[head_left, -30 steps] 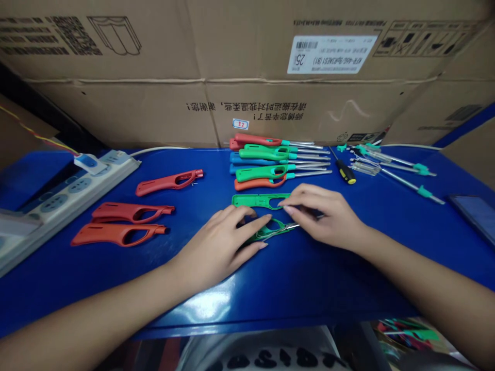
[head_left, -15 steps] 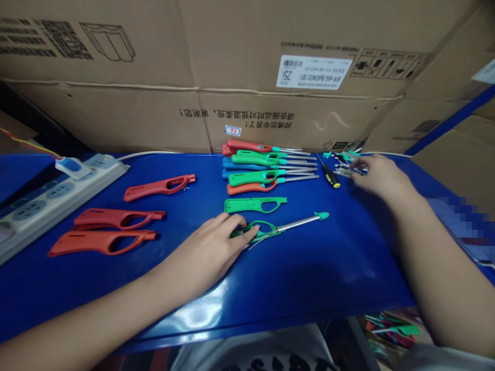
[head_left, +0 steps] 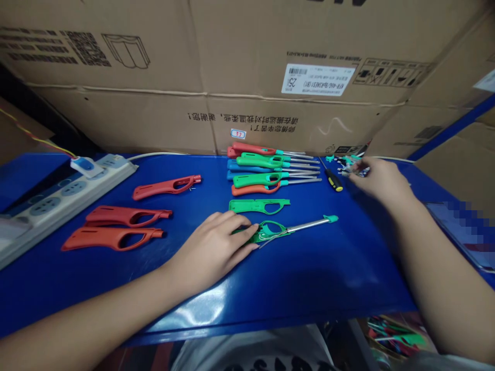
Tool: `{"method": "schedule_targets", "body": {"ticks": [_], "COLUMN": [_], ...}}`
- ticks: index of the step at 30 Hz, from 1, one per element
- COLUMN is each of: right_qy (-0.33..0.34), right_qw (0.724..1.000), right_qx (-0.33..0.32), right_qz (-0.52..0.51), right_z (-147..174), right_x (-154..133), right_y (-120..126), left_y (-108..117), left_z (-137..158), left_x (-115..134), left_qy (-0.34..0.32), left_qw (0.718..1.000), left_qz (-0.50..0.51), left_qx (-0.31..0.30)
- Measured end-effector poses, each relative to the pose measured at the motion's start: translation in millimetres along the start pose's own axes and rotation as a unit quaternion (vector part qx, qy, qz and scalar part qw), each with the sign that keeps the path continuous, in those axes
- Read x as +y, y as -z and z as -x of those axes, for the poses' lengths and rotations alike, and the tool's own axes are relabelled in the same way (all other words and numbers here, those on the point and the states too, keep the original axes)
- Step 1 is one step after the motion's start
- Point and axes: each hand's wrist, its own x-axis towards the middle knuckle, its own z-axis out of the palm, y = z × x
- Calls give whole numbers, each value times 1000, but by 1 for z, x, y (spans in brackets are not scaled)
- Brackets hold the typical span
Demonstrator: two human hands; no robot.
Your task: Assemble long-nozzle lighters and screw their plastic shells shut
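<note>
My left hand (head_left: pixel 216 248) grips the handle of an opened green gas lighter (head_left: pixel 270 232), pressing it to the table. From this lighter runs a metal tube (head_left: pixel 309 224) with a turquoise piece at its tip, and a thin wire lies loose beside the handle. Just behind it is a separate green shell half (head_left: pixel 260 206). At the back right, my right hand (head_left: pixel 381 179) has its fingers pinched together over a pile of small parts (head_left: pixel 350 164); what they hold is too small to make out. A black-and-yellow screwdriver (head_left: pixel 333 179) lies left of that hand.
Several assembled lighters (head_left: pixel 263 178) lie stacked by the cardboard box (head_left: pixel 154 118). Red and orange shells (head_left: pixel 127 216) are on the left, near a white power strip (head_left: pixel 65 198). A box of lighter parts (head_left: pixel 398 335) stands below the table's front edge.
The view has shifted slightly, so the table's contents sit a little further right. My right hand's fingers have moved slightly at the small parts. My left hand keeps its grip on the green lighter.
</note>
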Motion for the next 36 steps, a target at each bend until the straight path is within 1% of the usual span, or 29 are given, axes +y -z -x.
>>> {"method": "schedule_targets", "body": {"ticks": [2, 4, 6, 8, 10, 13, 16, 18, 21, 24, 26, 29, 33, 35, 36], "right_qy": [34, 68, 76, 89, 119, 133, 160, 183, 200, 220, 253, 291, 293, 287, 290], "right_qw": [997, 983, 962, 939, 915, 874, 830, 813, 807, 795, 788, 796, 807, 813, 818], "right_qx": [41, 79, 81, 38, -7, -116, -227, -273, -293, -291, -275, -238, -205, -201, -198], "right_qz": [-59, -152, -248, -330, -384, -452, -484, -480, -473, -484, -489, -475, -470, -464, -456], "right_z": [8, 18, 29, 42, 57, 80, 98, 107, 116, 121, 122, 121, 118, 117, 116], "right_x": [-17, -36, -55, -75, -92, -113, -126, -131, -136, -139, -139, -138, -134, -131, -130], "right_y": [6, 8, 8, 6, 5, 5, 5, 4, -1, -5, -6, -6, -10, -12, -12], "left_y": [4, 5, 3, 1, 1, 3, 8, 9, 8, 3, 0, -2, -1, 0, 1], "left_z": [0, 1, 0, 0, -1, -2, -5, -6, -7, -8, -9, -9, -9, -10, -10], "left_x": [2, 4, 4, 4, 4, 6, 8, 9, 10, 13, 15, 17, 17, 16, 15], "left_qy": [1, 4, 7, 6, -1, -2, 27, 51, 70, 83, 97, 108, 117, 146, 168], "left_qw": [1000, 999, 999, 998, 997, 996, 999, 998, 981, 952, 935, 923, 915, 902, 890], "left_qz": [-16, -28, -39, -49, -64, -73, -20, 45, 169, 286, 335, 364, 382, 403, 420], "left_qx": [-8, -23, -34, -37, -39, -46, -34, 5, 64, 69, 64, 56, 49, 49, 54]}}
